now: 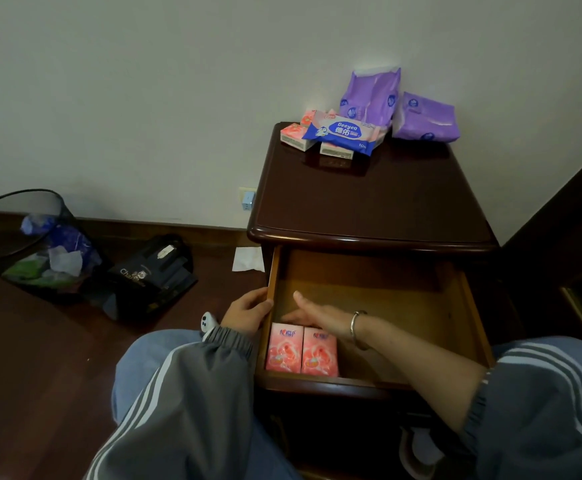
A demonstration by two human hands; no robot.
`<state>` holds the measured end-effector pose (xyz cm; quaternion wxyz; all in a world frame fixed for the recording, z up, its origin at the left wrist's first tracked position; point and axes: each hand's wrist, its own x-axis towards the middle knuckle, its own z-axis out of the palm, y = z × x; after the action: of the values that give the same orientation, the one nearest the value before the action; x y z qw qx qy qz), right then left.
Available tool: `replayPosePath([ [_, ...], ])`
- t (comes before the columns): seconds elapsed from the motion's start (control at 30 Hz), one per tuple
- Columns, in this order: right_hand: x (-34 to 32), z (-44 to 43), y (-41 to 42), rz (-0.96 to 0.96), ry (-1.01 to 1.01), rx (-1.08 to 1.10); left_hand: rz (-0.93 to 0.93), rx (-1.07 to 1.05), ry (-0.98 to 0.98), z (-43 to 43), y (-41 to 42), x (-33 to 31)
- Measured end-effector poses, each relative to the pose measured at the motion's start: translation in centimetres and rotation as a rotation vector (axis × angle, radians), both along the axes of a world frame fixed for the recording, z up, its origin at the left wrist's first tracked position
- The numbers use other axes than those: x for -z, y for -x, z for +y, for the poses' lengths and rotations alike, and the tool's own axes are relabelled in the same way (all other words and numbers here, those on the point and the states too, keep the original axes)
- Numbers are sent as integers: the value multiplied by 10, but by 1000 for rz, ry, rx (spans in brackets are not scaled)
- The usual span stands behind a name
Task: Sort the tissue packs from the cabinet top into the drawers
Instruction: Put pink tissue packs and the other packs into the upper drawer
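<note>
Clamping the drawer wall (271, 282) is the left grip (248, 311); the right grip (317, 315) is resting apart, a "Deeyeo" pack (343, 133) lying beyond.

Both arms wear a grey track jacket: left sleeve (185, 393) and right sleeve (542, 410) carry white stripes and ribbed elastic cuffs. Light blue trousers (137, 368) noted. Silver bangle (354, 325) on the right wrist.
</note>
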<state>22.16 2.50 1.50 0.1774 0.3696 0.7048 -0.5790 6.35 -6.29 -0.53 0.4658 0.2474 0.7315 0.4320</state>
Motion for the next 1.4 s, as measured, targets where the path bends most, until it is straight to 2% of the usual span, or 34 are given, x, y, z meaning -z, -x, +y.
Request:
replayPosePath([
  [0.23,-30,13,-46,239,-192,132,25,5,39,0,-1,-1],
  [0.37,-58,48,-85,390,-454,260,33,7,49,2,-1,1],
  [0.47,-63,88,-106,383,-807,399,41,-17,52,3,-3,2],
  [0.57,-58,134,-118,204,-1040,459,141,-22,56,5,-6,2],
  [0.7,-49,187,-120,-67,-1113,446,399,-154,-29,12,-5,-11],
  [0.93,-35,229,-105,-304,-1113,367,729,-174,-311,58,13,-69],
  [1.1,-24,234,-107,-329,-1132,388,838,-44,-380,127,22,-90],
  [1.4,-19,236,-107,-322,-1180,452,1283,314,-308,277,23,-89],
])
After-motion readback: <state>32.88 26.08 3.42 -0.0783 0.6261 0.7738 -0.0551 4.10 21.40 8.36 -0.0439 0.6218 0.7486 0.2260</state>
